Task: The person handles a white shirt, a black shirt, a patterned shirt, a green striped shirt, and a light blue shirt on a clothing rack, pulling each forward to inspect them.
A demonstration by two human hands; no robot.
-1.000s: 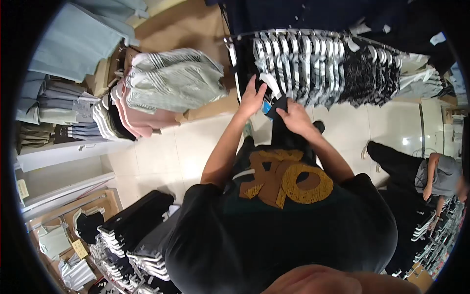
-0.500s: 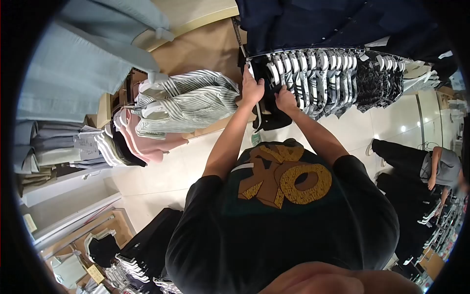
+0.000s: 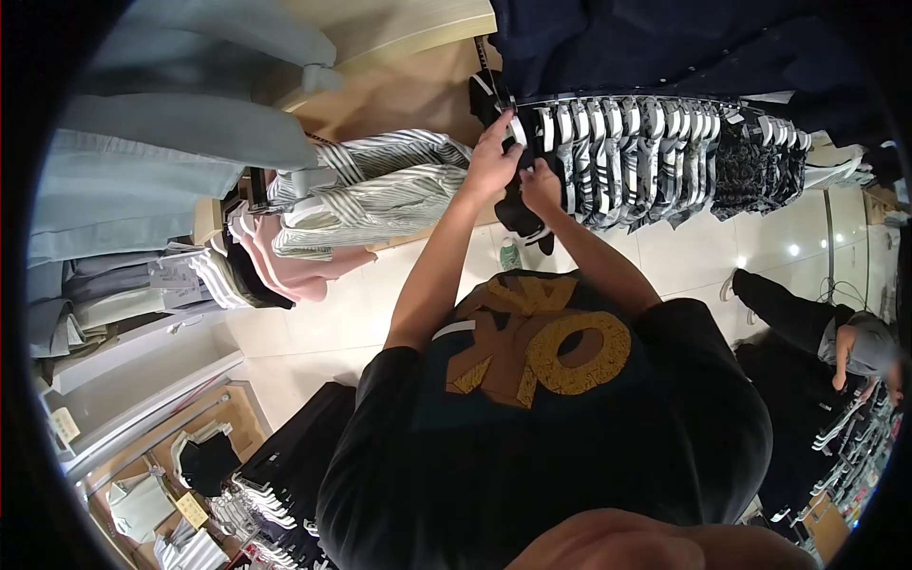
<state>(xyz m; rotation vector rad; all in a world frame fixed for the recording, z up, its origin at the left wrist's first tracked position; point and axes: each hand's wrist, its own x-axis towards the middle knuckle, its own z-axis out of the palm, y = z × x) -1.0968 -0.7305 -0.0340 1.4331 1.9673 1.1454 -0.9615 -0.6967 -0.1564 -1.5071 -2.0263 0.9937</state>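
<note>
A black garment (image 3: 518, 217) with white stripes hangs at the left end of a rail, on a white hanger (image 3: 516, 131). My left hand (image 3: 491, 163) is closed at this hanger, its fingers reaching up near the hook and the thumb lower down. Beside it, my right hand (image 3: 541, 187) is closed on the black garment's edge, though the exact pinch is partly hidden. Just to the right hang several black-and-white patterned garments (image 3: 632, 166) on white hangers, close to my right hand but apart from it.
Striped shirts (image 3: 389, 204) hang on the left, with pink garments (image 3: 285, 252) beyond them. Dark navy clothing (image 3: 655, 52) hangs above the rail. Another person (image 3: 855, 347) stands at the right by racks of dark clothes. Pale floor tiles (image 3: 655, 266) lie below.
The black garment has turned and its lower part has swung in. My left hand has closed further around the hanger. The view has shifted slightly, so the rail appears further right.
</note>
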